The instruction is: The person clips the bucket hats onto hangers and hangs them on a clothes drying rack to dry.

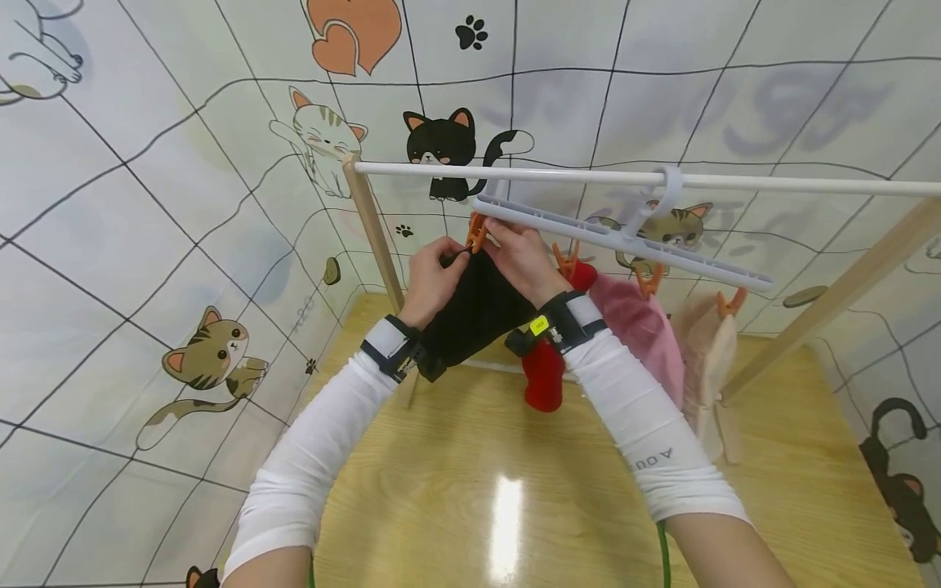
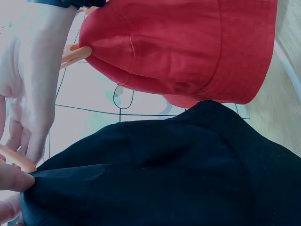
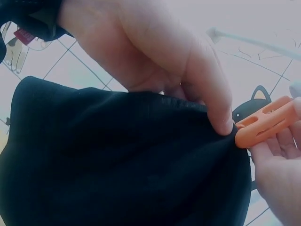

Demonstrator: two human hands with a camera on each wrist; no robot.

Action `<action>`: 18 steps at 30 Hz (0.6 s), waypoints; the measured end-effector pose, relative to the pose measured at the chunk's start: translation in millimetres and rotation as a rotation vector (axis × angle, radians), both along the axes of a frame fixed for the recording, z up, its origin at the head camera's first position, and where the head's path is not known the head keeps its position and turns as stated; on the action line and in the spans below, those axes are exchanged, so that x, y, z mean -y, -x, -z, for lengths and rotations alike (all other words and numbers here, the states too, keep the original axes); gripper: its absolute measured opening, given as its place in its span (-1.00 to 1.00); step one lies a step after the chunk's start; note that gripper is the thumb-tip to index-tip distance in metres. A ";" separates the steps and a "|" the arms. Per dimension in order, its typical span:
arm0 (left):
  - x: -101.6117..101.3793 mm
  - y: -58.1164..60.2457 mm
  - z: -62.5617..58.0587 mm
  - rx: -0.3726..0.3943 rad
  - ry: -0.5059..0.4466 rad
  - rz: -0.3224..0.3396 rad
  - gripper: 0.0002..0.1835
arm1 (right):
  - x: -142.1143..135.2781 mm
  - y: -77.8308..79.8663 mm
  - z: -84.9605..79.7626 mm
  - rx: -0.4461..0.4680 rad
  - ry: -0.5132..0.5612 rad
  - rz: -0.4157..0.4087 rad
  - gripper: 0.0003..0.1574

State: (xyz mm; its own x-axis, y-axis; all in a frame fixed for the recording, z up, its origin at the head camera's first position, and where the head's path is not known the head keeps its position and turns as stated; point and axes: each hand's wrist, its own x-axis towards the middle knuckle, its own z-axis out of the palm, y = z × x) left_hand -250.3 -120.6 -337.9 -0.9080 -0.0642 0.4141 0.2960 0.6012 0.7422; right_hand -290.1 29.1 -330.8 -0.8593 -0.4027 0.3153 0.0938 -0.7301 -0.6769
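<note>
My left hand [image 1: 432,278] pinches the edge of a black cloth hat [image 1: 474,314] between thumb and fingers. In the right wrist view, its thumb presses the gathered fabric right beside an orange clothespin [image 3: 265,125]. My right hand [image 1: 524,260] holds that clothespin, which hangs at the left end of a light grey hanger [image 1: 588,233]. The clothespin's tips meet the black hat at the pinched edge. The hat drapes down below both hands. In the left wrist view, a red hat [image 2: 174,47] hangs beside it from another orange clothespin [image 2: 76,54].
A pink hat [image 1: 639,327] and a beige hat [image 1: 709,343] hang from clothespins farther right. The hanger's hook sits over a white rod [image 1: 779,184] between wooden posts [image 1: 371,229]. Behind is a cat-patterned wall [image 1: 243,204]; below lies a wood-look floor [image 1: 441,474].
</note>
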 end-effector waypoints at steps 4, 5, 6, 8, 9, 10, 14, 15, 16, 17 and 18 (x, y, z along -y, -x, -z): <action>-1.0 -2.0 -2.1 -0.016 -0.013 -0.004 -0.88 | -0.8 -1.4 -0.1 0.002 -0.008 0.014 -0.69; -1.4 -2.4 -2.2 -0.021 -0.014 0.000 -0.88 | -1.3 -1.2 0.3 0.003 -0.012 0.017 -0.69; -1.8 -2.7 -2.3 -0.028 -0.012 0.004 -0.88 | -1.8 -1.3 0.5 0.009 -0.017 0.024 -0.68; -2.3 -3.1 -1.9 -0.039 -0.006 0.012 -0.88 | -2.6 -0.4 1.5 0.016 -0.023 0.032 -0.64; -2.4 -3.1 -1.4 -0.045 -0.002 0.013 -0.88 | -3.1 0.2 2.3 0.013 -0.038 0.038 -0.62; -2.3 -2.7 -0.6 -0.051 0.002 0.013 -0.88 | -3.6 1.2 3.3 0.010 -0.051 0.042 -0.61; -0.8 -1.9 3.5 -0.053 0.003 0.007 -0.88 | -6.9 1.7 8.6 0.041 -0.101 0.048 -0.65; -0.1 -1.8 4.8 -0.053 0.005 0.004 -0.88 | -7.8 0.7 9.8 0.058 -0.109 0.046 -0.66; 0.5 -1.7 6.0 -0.051 0.004 0.001 -0.89 | -8.5 -0.3 11.4 0.074 -0.115 0.047 -0.67; 0.9 -2.0 6.8 -0.050 0.001 -0.001 -0.89 | -9.3 -1.9 12.9 0.093 -0.114 0.048 -0.67; 1.3 -2.3 7.4 -0.050 0.001 -0.003 -0.88 | -9.8 -3.6 14.3 0.108 -0.112 0.048 -0.68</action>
